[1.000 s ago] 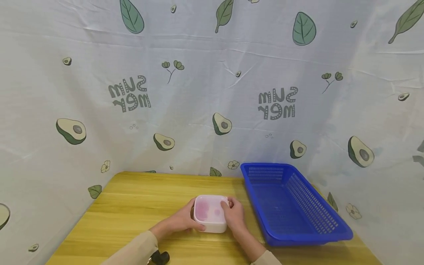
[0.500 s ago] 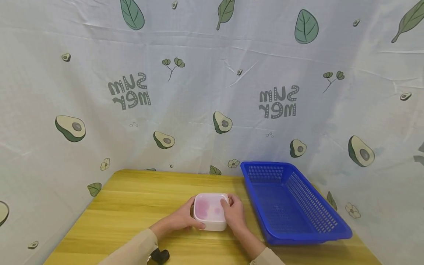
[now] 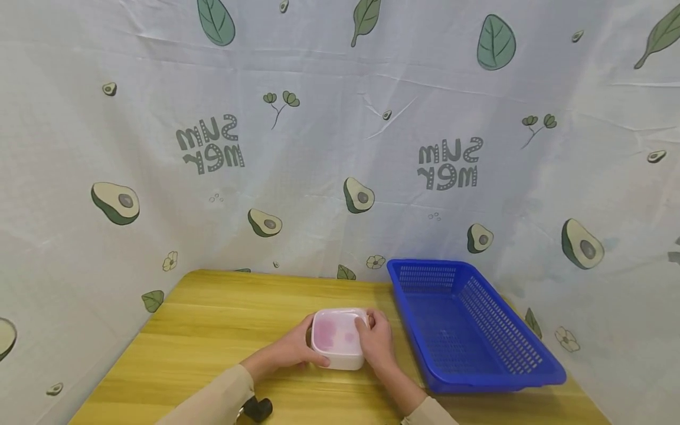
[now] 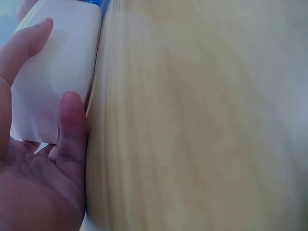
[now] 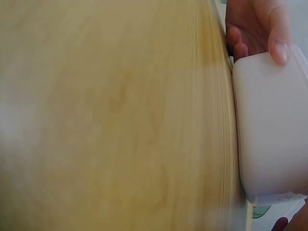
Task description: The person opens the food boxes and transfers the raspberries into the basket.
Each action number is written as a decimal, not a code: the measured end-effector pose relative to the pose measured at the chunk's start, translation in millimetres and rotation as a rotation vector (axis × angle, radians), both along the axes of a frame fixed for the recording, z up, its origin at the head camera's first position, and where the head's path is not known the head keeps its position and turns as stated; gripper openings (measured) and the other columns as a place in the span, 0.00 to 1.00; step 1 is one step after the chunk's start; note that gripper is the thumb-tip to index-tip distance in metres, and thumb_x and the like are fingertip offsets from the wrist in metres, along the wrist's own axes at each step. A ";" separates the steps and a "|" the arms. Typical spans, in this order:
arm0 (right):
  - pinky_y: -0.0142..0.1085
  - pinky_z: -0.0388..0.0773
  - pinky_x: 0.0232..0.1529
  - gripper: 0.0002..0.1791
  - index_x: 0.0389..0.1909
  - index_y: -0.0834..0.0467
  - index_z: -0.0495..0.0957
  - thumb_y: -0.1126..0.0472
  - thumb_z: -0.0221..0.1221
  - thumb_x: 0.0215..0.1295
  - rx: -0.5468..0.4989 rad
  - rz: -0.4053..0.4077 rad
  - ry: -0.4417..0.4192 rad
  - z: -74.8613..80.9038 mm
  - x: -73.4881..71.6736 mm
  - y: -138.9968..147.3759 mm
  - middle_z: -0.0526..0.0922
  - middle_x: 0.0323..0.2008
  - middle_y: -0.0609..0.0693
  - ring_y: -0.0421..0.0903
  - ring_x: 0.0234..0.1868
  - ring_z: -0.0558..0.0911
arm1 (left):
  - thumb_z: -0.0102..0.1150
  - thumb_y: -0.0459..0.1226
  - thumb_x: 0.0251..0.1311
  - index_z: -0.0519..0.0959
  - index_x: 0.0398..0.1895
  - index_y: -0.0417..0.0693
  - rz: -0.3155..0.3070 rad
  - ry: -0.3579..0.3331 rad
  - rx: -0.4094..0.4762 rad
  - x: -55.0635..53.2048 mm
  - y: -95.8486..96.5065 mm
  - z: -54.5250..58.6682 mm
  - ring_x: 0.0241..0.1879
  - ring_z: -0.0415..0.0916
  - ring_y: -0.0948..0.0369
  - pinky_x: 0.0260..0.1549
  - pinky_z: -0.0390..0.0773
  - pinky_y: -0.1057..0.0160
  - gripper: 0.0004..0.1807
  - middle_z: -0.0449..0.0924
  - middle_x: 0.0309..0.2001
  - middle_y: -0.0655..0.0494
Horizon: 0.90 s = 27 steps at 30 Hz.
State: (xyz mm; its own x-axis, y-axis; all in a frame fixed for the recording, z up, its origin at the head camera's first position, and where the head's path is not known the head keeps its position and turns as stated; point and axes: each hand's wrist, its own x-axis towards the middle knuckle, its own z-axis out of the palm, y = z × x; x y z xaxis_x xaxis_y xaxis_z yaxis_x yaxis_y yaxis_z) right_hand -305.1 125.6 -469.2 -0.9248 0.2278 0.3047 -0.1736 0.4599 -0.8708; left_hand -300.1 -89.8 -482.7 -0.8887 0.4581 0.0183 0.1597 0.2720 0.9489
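Observation:
A white square food container (image 3: pixel 342 361) sits on the wooden table, its pale lid (image 3: pixel 337 330) on top with pink showing in patches. My left hand (image 3: pixel 292 349) grips the container's left side, thumb along the front wall. At the right, my right hand (image 3: pixel 376 343) pinches the lid's edge near the far corner, thumb on top and fingers behind the side. The left wrist view has the container's white wall (image 4: pixel 57 72) between the left thumb and fingers. From the right wrist, the left thumb presses on the wall (image 5: pixel 274 125); only a little of the right hand (image 5: pixel 299 220) shows.
A blue plastic basket (image 3: pixel 494 386) with slotted sides stands to the right of the hands. A small black object (image 3: pixel 257 409) is by the left sleeve. A white curtain (image 3: pixel 319 147) with avocado prints hangs behind the wooden table (image 3: pixel 212 330).
Both hands keep their hold on the container and lid. The lid's far right edge looks slightly raised now; otherwise only the head view has shifted a little.

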 end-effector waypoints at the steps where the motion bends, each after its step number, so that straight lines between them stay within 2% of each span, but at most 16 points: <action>1: 0.36 0.69 0.39 0.09 0.41 0.65 0.79 0.65 0.63 0.63 0.000 0.000 -0.001 -0.3 -0.5 0.4 0.71 0.32 0.50 0.46 0.37 0.70 | 0.81 0.41 0.44 0.52 0.78 0.50 0.001 0.000 -0.001 -0.4 0.6 -0.2 0.25 0.72 0.58 0.19 0.74 0.61 0.60 0.69 0.61 0.45; 10: 0.35 0.67 0.39 0.06 0.38 0.63 0.77 0.66 0.62 0.64 0.014 0.022 0.019 -0.1 -1.0 2.5 0.68 0.32 0.50 0.45 0.37 0.69 | 0.81 0.41 0.44 0.51 0.78 0.48 -0.004 0.002 -0.009 -0.7 2.3 -2.2 0.22 0.72 0.59 0.18 0.75 0.62 0.60 0.69 0.59 0.44; 19: 0.35 0.67 0.40 0.06 0.39 0.62 0.77 0.66 0.63 0.64 0.030 0.044 0.064 0.8 -4.1 2.0 0.68 0.32 0.49 0.45 0.38 0.69 | 0.80 0.40 0.44 0.51 0.78 0.50 -0.020 -0.007 0.010 0.5 -0.7 2.4 0.35 0.74 0.55 0.20 0.77 0.60 0.60 0.69 0.59 0.46; 27: 0.36 0.65 0.40 0.06 0.38 0.61 0.77 0.66 0.63 0.63 0.062 0.041 0.104 3.7 -2.3 2.1 0.67 0.32 0.49 0.46 0.38 0.68 | 0.81 0.41 0.44 0.52 0.78 0.52 -0.033 -0.003 -0.005 -3.0 -0.1 0.9 0.38 0.74 0.55 0.20 0.78 0.59 0.60 0.69 0.59 0.47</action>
